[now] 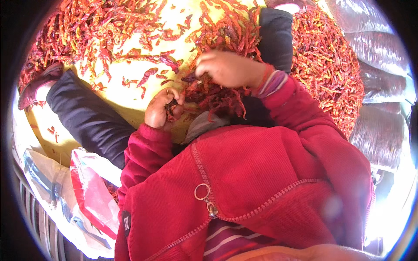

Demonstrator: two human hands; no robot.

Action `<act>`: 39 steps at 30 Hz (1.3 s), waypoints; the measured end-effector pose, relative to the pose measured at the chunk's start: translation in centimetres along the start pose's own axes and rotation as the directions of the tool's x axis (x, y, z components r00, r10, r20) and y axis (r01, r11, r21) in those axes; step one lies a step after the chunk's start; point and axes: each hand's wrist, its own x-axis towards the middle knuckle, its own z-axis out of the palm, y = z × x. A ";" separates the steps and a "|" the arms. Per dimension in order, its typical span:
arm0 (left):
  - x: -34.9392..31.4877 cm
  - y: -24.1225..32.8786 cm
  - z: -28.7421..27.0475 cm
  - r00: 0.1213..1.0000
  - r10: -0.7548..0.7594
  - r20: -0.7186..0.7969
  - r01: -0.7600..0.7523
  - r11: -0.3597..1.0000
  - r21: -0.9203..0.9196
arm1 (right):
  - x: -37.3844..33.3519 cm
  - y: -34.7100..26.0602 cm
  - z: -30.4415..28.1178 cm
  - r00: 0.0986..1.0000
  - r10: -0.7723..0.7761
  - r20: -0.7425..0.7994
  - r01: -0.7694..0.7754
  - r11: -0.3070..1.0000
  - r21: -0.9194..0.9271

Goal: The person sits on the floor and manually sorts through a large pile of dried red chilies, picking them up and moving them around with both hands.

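Observation:
My left hand [162, 107] is closed, its fingers curled around dark red dried chili peppers [171, 105] that show between thumb and fingers. To its right, my right hand [230, 69] is slightly blurred, with fingers bent together and pointing left. Whatever lies under those fingertips is hidden. Below the right hand, a heap of dried chilies [217, 99] rests close to my lap. A few loose chilies [148, 76] are scattered on the yellow sheet [126, 104] beyond my left hand.
My dark-trousered legs [87, 111] spread either side of the sheet. Large chili piles lie at the far left [87, 32] and along the right [326, 69]. Shiny plastic-wrapped bundles [379, 87] line the right edge. A red and white sack [93, 191] stands at the lower left.

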 end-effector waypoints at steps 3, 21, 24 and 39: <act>-0.8 1.7 0.5 0.996 0.012 -0.083 -0.002 0.993 0.115 | -1.4 3.4 -1.6 0.957 0.161 -0.241 -0.184 0.980 -0.075; -0.1 0.2 -0.1 0.992 -0.099 -0.082 0.107 0.989 0.106 | -3.3 14.5 0.0 0.710 0.574 -0.409 -0.557 0.812 0.173; -0.4 0.3 -0.4 0.993 -0.080 -0.091 0.088 0.993 0.085 | -2.4 13.3 -0.6 0.670 0.660 -0.340 -0.700 0.714 0.008; -0.7 -0.3 -1.0 0.994 -0.069 -0.083 0.079 0.990 0.113 | -3.9 8.6 -1.8 0.727 0.662 -0.185 -0.112 0.379 0.918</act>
